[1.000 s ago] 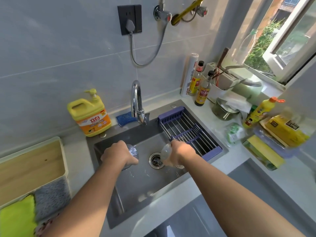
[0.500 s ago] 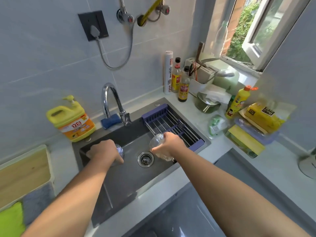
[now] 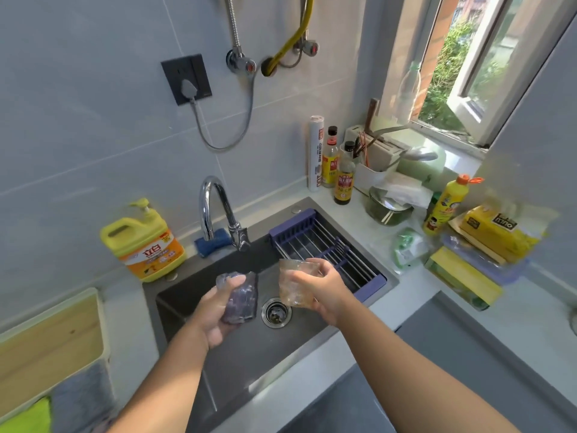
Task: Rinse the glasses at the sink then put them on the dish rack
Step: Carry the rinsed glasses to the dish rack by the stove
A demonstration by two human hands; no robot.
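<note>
Left tumbler (image 3: 242,300), gripped in the left hand (image 3: 215,310): clear glass, glossy. Right tumbler (image 3: 293,285), gripped in the right hand (image 3: 324,292): clear glass, glossy, faint amber cast. Sink (image 3: 249,364) below both hands: dark grey metal, matt. Drain strainer (image 3: 276,312) between the hands: bright steel. Faucet (image 3: 215,201) beyond the left hand: mirror-polished chrome. Dish rack (image 3: 292,221) just beyond the right hand: bare metal rods, purple-blue plastic frame. Detergent jug (image 3: 143,242) left of the left hand: glossy yellow plastic. Board (image 3: 46,348) further left: pale wood, matt. Green cloth (image 3: 28,417) near it: fuzzy.

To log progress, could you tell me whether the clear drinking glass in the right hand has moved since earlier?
Yes. The clear drinking glass, held by the right hand, has swung up from beside the round steel drain toward the purple dish rack.
</note>
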